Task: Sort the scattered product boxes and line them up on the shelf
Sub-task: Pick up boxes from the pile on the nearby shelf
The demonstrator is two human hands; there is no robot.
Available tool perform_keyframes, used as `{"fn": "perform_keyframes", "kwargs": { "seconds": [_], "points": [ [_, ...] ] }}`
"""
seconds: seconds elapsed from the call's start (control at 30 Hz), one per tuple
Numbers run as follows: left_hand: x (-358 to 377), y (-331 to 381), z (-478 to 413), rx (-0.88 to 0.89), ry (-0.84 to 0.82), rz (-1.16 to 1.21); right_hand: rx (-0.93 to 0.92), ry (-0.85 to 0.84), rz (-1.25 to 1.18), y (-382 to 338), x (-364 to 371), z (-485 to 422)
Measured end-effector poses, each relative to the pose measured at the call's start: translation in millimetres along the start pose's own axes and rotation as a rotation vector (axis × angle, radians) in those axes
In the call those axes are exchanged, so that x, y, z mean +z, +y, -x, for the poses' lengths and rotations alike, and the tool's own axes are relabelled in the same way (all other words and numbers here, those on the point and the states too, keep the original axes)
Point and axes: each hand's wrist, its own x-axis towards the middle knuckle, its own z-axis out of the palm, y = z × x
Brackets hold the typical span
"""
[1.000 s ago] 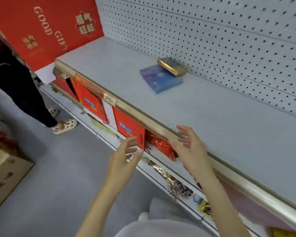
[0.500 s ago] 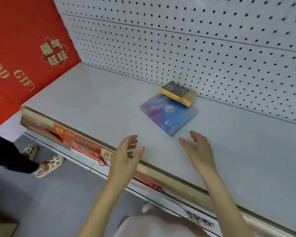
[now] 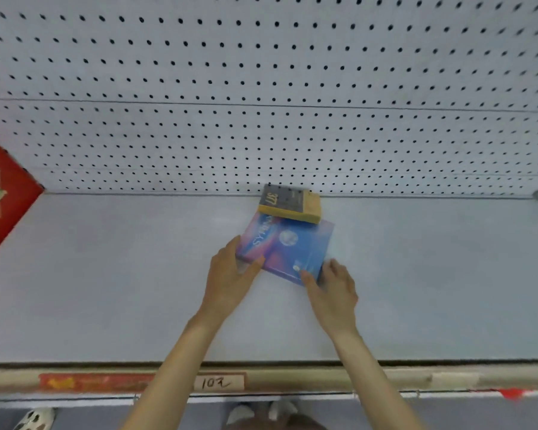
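Head view: the blue box [image 3: 288, 248] lies flat on the shelf [image 3: 106, 274], just right of centre and turned askew, one corner pointing back towards the pegboard [image 3: 261, 88]. At its 12 o'clock a smaller gold-and-dark box [image 3: 288, 203] lies with its front edge overlapping the blue box's far corner and its back against the foot of the pegboard.

Both hands are on the blue box. The left hand [image 3: 229, 280] comes in from 7 o'clock with a straight wrist – its thumb lies over the top face at the near-left corner, and its fingers [image 3: 234, 245] run up along the left edge, so the corner is pinched between them. The right hand [image 3: 334, 290] reaches from 5 o'clock – its thumb presses the top face at the near-right corner, and its curled fingers close against the right edge. Both forearms are bare and cross the shelf's front lip.

At 9 o'clock a red panel [image 3: 0, 193] with gold characters closes off the shelf's end. Along the front lip at 6 o'clock sit a handwritten price tag [image 3: 218, 382] and a red label [image 3: 97, 381]. A patterned shoe [image 3: 35, 418] shows on the floor at 7 o'clock.
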Motion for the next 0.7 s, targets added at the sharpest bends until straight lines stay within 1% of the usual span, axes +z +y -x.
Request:
{"fn": "perform_keyframes", "kwargs": {
  "seconds": [0.07, 0.13, 0.2, 0.23, 0.3, 0.33, 0.37, 0.47, 0.57, 0.63, 0.7],
  "points": [
    [-5, 1, 1, 0.025, -0.028, -0.007, 0.054, 0.049, -0.164, -12, 5, 4],
    [-10, 2, 15, -0.006, -0.046, 0.029, 0.077, 0.190, -0.397, -20, 6, 12],
    [-17, 4, 33, -0.042, -0.070, 0.125, 0.139, 0.305, -0.603, -27, 5, 24],
    [-22, 8, 42, -0.064, -0.075, 0.197, 0.206, 0.351, -0.755, -27, 5, 28],
    [-29, 16, 55, -0.097, -0.085, 0.344, 0.335, 0.411, -1.127, -24, 2, 35],
    [-30, 19, 59, -0.109, -0.091, 0.402, 0.366, 0.434, -1.269, -22, -1, 40],
    [-31, 20, 63, -0.129, -0.104, 0.455, 0.385, 0.446, -1.357, -20, -4, 44],
    [-34, 24, 61, -0.252, -0.169, 0.651, 0.409, 0.404, -1.480, -13, -12, 56],
    [-41, 22, 50, -0.349, -0.265, 0.726, 0.368, 0.321, -1.484, -7, -16, 68],
    [-45, 21, 43, -0.366, -0.312, 0.781, 0.328, 0.269, -1.501, -8, -15, 75],
    [-47, 19, 37, -0.338, -0.322, 0.758, 0.307, 0.257, -1.511, -9, -12, 79]
  ]
}}
